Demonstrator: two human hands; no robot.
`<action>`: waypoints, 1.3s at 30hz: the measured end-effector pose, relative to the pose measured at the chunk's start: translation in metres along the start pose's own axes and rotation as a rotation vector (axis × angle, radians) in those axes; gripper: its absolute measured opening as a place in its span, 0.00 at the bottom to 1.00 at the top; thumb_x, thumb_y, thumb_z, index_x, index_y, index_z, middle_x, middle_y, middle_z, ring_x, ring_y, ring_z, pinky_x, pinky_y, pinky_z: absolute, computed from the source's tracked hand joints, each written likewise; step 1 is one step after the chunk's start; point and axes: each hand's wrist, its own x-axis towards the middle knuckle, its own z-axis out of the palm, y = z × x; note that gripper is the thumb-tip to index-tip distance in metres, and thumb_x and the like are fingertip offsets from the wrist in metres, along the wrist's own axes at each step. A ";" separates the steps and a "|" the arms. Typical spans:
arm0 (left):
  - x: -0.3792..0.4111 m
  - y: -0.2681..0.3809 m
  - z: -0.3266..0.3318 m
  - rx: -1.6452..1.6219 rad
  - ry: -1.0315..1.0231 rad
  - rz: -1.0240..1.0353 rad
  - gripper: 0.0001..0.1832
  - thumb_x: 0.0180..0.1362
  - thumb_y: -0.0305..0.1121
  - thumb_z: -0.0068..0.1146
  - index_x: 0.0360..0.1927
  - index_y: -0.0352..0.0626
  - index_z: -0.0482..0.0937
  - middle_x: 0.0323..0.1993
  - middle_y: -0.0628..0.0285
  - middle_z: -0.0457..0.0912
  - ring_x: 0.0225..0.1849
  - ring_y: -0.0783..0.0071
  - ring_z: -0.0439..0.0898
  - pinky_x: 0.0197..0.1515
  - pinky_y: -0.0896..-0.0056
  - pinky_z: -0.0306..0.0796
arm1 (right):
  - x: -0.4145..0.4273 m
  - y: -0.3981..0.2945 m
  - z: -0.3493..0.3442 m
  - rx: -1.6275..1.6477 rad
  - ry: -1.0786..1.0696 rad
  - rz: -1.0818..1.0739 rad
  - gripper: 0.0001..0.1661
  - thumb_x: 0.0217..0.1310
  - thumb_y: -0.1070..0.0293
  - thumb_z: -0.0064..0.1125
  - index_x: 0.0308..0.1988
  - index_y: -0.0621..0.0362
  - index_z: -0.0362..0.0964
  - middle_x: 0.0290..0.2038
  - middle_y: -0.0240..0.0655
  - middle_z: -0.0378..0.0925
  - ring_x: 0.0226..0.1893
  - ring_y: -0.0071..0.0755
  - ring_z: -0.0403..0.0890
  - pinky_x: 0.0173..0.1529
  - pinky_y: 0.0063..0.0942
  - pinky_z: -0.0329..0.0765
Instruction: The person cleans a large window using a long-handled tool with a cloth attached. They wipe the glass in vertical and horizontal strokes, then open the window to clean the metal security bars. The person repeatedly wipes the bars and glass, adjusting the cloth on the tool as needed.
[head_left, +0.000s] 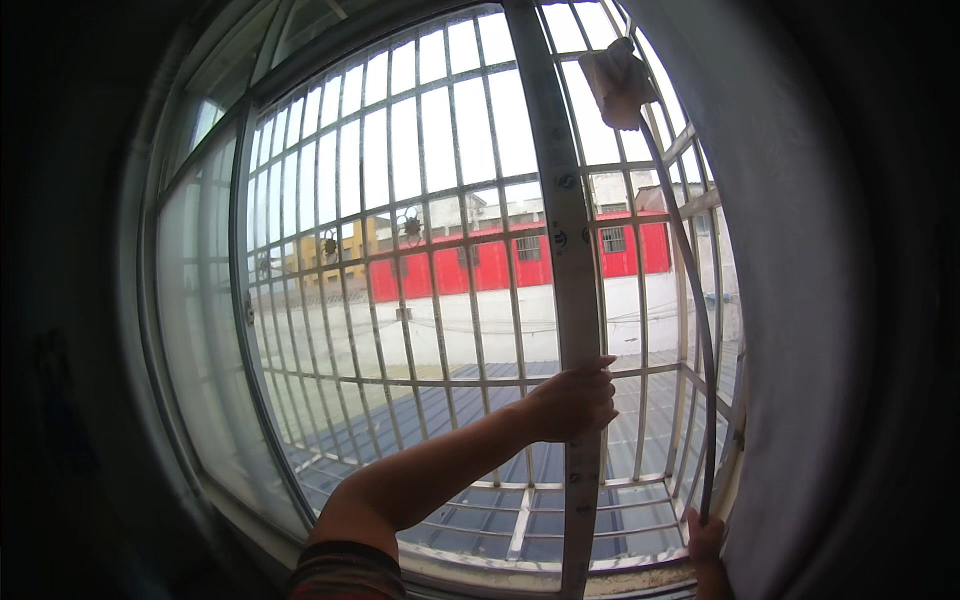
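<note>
My left hand (581, 401) grips the vertical frame edge of a sliding window (574, 307), its fingers curled over the right side. At the lower right, my right hand (706, 534) is closed around the bottom end of a long thin pole (697, 300). The pole rises through the gap at the window's right side, and a brownish cloth (616, 82) is bunched on its top end, close to the metal bars. The cloth hides the fastening.
A metal security grille (424, 247) stands outside the glass. A wall (780, 262) borders the opening at right. Another glass pane (202, 315) is at left, and the window sill track (480, 574) runs below. Outside are a red structure (480, 262) and corrugated roofing.
</note>
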 end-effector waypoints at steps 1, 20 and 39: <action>-0.006 -0.001 -0.002 0.014 0.018 -0.005 0.14 0.54 0.33 0.52 0.13 0.51 0.73 0.18 0.68 0.70 0.32 0.72 0.74 0.69 0.58 0.49 | 0.004 0.000 0.002 -0.051 0.006 -0.007 0.25 0.57 0.60 0.58 0.15 0.64 0.63 0.09 0.30 0.59 0.15 0.19 0.59 0.19 0.34 0.56; -0.119 -0.012 -0.048 -0.031 -0.138 -0.231 0.11 0.54 0.35 0.55 0.20 0.43 0.76 0.23 0.66 0.75 0.40 0.71 0.75 0.68 0.63 0.51 | 0.188 -0.188 0.052 0.290 -0.213 -0.149 0.23 0.60 0.52 0.57 0.18 0.53 0.63 0.12 0.22 0.62 0.12 0.16 0.60 0.16 0.23 0.56; -0.237 0.055 -0.192 -0.327 -0.084 -0.638 0.12 0.50 0.30 0.59 0.39 0.41 0.77 0.41 0.58 0.79 0.54 0.60 0.73 0.65 0.55 0.56 | 0.285 -0.361 0.109 0.383 -0.072 -0.481 0.26 0.58 0.48 0.57 0.15 0.53 0.64 0.10 0.21 0.61 0.09 0.15 0.60 0.14 0.23 0.54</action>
